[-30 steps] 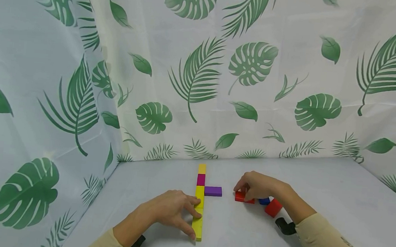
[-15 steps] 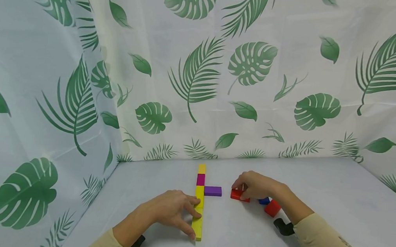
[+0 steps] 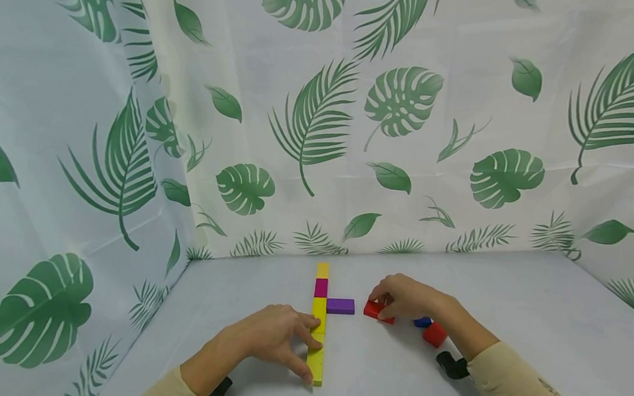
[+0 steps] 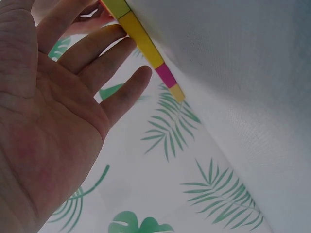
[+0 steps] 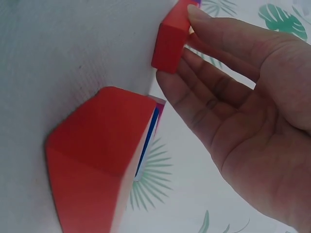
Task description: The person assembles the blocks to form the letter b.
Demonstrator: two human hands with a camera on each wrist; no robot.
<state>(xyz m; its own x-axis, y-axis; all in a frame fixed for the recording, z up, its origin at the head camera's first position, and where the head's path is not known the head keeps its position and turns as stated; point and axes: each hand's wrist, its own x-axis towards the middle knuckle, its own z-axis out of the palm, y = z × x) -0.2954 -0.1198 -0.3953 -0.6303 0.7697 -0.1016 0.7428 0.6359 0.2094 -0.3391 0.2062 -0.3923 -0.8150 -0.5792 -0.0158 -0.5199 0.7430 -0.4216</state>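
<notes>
Shifted since a second ago: red block (image 3: 371, 309), drawn leftward across the table (image 3: 369, 372) toward the purple block (image 3: 340, 306), my right hand (image 3: 407, 297) travelling with it; my left hand (image 3: 277, 333) and the row of blocks unchanged in place.
Right arm: beige sleeve (image 3: 526, 392), entering from the lower right; wrist bent, hand arched over the red block, fingers pointing down.
Right grip: narrow; I pinch the red block between thumb and fingers, its end face showing bare in the right wrist view.
Red block: within my fingertips, near the purple block's right end, a gap between; whether its underside touches the table I cannot tell.
Left arm: entering from the lower left, hand low, palm down beside the row.
Left grip: wide; fingers spread and mostly straight, tips resting at the near yellow block (image 3: 315, 364) and the far yellow block (image 3: 320, 308), thumb at the former's near end.
Row: both yellows end to end, then a magenta block (image 3: 322, 288) and a small yellow block (image 3: 323, 271) at the far end; the purple block juts out to the right, touching the far yellow.
Beside my right wrist: blue block (image 3: 422, 322), partly hidden, and second red block (image 3: 434, 334), set askew just next to it.
</notes>
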